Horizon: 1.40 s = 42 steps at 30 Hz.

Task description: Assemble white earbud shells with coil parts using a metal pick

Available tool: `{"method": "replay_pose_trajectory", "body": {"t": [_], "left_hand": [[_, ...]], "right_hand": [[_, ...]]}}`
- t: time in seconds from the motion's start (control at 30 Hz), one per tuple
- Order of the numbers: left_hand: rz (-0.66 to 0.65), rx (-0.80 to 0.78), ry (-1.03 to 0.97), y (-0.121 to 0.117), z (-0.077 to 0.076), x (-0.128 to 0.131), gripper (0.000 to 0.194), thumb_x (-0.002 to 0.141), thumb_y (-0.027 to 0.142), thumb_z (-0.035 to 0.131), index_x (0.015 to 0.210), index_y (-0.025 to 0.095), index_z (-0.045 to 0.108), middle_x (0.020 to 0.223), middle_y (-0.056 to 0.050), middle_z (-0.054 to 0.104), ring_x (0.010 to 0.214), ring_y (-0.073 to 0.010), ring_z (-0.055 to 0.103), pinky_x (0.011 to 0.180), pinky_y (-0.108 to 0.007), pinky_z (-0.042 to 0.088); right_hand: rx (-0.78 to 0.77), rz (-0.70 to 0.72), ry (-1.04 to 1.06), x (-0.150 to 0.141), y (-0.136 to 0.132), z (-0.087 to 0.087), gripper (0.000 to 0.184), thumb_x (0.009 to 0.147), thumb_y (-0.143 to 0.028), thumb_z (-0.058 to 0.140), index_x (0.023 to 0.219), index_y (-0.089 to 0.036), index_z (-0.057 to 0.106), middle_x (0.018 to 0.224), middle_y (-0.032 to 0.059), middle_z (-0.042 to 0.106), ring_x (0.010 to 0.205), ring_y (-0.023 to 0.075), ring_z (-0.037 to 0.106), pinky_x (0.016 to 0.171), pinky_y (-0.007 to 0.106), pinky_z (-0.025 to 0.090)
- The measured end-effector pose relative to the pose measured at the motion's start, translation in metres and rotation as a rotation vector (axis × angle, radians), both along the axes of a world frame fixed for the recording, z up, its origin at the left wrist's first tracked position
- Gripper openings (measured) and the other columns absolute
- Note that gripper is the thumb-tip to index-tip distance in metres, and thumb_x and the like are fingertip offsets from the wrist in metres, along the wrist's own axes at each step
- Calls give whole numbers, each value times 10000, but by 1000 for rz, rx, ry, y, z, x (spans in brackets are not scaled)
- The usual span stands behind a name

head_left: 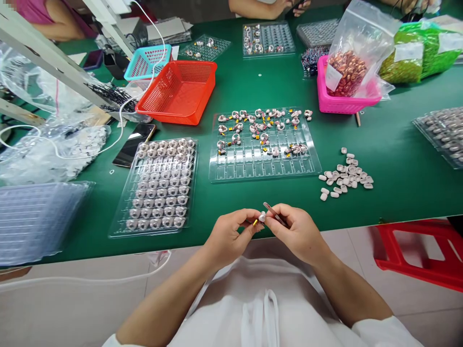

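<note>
My left hand (231,234) is closed in a pinch on a small white earbud part (262,217) with a yellow tab, just over the table's front edge. Close against it on the other side is my right hand (298,232), wrapped round metal tweezers (272,210) whose end sticks up past the fingers. Its fingertips meet the earbud part too. Beyond the hands, a transparent tray (235,169) carries many similar wired parts with yellow tabs. To its right lies a loose pile of small white caps (346,179). A second tray (121,226) at the left holds rows of shiny, pale earbud shells (159,203).
A phone (133,144) lies behind the shell tray. Further back stand a red basket (181,99), a blue basket (148,62) and a pink basket (347,107) with a bag of copper-coloured pieces (347,72). Stacked trays (36,221) sit far left; a red stool (423,250) is at right.
</note>
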State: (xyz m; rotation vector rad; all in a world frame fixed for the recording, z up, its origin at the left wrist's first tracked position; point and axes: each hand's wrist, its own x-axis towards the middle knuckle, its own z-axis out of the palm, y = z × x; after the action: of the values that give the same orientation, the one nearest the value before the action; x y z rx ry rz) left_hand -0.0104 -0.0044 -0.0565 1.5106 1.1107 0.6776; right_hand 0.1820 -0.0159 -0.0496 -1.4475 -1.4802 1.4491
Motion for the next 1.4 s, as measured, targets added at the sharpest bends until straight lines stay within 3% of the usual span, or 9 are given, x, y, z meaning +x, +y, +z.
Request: {"method": "replay_pose_trajectory", "body": {"t": [0.23,0.4,0.6,0.8,0.97,1.1,1.2,1.33,1.4], "left_hand": [[-31,29,18,2,4,-2,185,907,297,601,988,172,711,881,5,744,791,-47,680,759,-105,511],[-36,31,-4,2,2,-1,172,912,285,587,983,168,691,869,7,735,773,-54,664,738,-130,508],[9,-42,-48,-1,-1,1,172,913,294,583,975,165,679,856,-1,719,772,-67,665,740,-150,524],[83,-161,-168,-2,-2,1,186,894,308,621,984,165,699,881,-16,724,793,-78,678,755,-151,562],[186,-305,-308,-2,1,2,226,838,333,707,961,144,695,829,-20,721,748,-91,682,726,-174,598],[202,-374,-383,-3,3,2,221,819,320,732,951,145,699,823,-20,719,771,-102,688,754,-200,614],[190,-367,-375,-4,3,1,228,819,323,732,957,144,708,850,-26,720,763,-98,685,750,-197,615],[164,-287,-290,-5,2,1,226,844,339,701,982,161,717,867,-22,719,785,-93,680,754,-182,604],[152,-246,-248,-5,3,1,217,860,345,680,982,170,721,864,-16,721,782,-82,676,747,-160,590]], "right_hand": [[-18,103,-36,6,9,6,246,937,-324,576,783,-134,607,611,-32,439,550,68,316,493,214,249],[-86,137,-18,10,13,7,196,919,-311,596,819,-143,609,643,-32,476,576,68,358,509,198,273],[-32,48,-17,4,9,9,164,882,-253,621,763,-144,595,650,-24,486,577,72,397,515,194,323],[346,89,-59,2,2,8,84,931,-160,586,912,-172,666,788,7,590,671,78,513,574,187,392],[646,176,-103,7,2,-2,232,920,-76,579,1115,-187,639,964,53,634,820,104,592,684,214,473],[760,254,-150,11,3,-6,300,892,-49,583,1152,-194,614,1016,78,645,873,135,612,720,252,499],[691,226,-80,10,5,-3,220,899,-71,588,1079,-185,644,965,69,643,801,116,600,669,229,486],[417,103,17,3,6,2,59,915,-149,605,906,-167,660,816,32,593,656,89,506,548,209,391],[258,48,49,0,7,3,84,915,-196,612,843,-158,634,778,16,546,617,82,453,534,217,364]]}}
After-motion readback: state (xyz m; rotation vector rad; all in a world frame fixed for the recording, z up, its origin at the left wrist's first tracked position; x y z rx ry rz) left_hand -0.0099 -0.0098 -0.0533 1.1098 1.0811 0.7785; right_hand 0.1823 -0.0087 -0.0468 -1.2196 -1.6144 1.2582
